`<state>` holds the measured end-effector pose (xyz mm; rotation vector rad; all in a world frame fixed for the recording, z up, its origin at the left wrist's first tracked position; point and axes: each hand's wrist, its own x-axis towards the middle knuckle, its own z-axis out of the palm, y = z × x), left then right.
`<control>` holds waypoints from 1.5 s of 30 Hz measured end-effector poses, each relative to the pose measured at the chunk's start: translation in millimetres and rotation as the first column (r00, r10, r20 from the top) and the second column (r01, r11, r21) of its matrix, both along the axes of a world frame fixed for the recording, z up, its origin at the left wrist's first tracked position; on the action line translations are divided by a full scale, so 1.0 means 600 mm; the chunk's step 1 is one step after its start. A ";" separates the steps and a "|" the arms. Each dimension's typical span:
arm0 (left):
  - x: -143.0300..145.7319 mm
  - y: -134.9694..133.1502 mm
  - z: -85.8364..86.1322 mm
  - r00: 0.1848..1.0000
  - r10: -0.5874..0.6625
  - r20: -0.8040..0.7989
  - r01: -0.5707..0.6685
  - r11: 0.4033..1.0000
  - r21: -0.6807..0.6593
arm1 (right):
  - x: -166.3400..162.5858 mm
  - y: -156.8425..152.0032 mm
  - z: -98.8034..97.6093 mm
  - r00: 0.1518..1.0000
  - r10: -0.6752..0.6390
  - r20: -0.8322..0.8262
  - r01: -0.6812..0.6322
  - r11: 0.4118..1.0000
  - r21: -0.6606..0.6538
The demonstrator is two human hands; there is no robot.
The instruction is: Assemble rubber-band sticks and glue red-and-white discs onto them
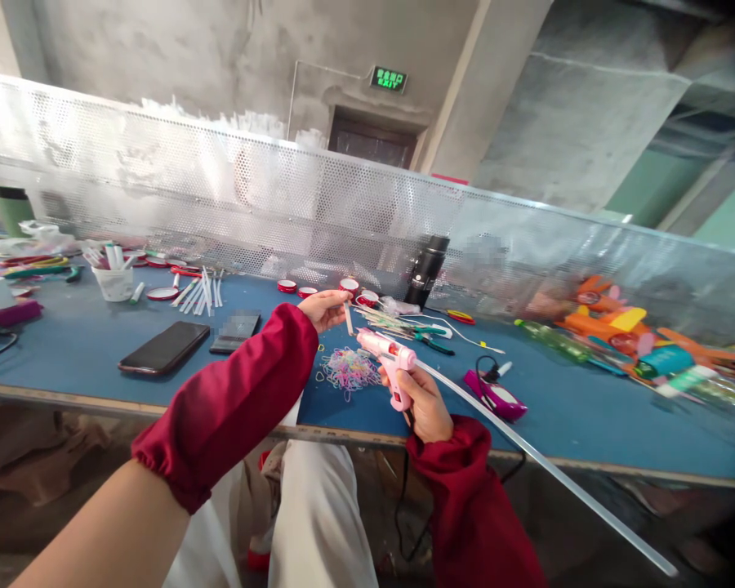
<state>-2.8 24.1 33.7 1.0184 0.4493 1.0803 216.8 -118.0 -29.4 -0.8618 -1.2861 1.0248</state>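
Note:
My right hand grips a pink glue gun by its handle, nozzle pointing left. A long clear glue stick runs out of the gun's back toward the lower right. My left hand, in a red sleeve, pinches a small white stick upright just above and left of the nozzle. Both hands hover over the blue table. A pile of pastel rubber bands lies under them.
A black phone and a dark card lie at left. A white cup with sticks, red tape rolls, a black bottle, scissors, a magenta device and colourful toys fill the table. A perforated metal screen backs it.

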 end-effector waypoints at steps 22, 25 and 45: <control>0.002 -0.013 -0.002 0.993 -0.086 -0.081 0.087 0.996 0.004 | 0.000 0.001 -0.001 1.000 -0.010 -0.024 0.011 1.000 0.018; 0.003 -0.014 -0.002 0.990 -0.102 -0.092 0.103 0.995 0.008 | -0.001 0.000 0.000 0.999 -0.016 -0.030 0.017 1.000 0.015; 0.006 -0.018 -0.006 0.980 -0.115 -0.164 0.118 0.993 0.013 | -0.006 -0.006 0.007 0.998 -0.035 -0.047 0.035 0.999 0.012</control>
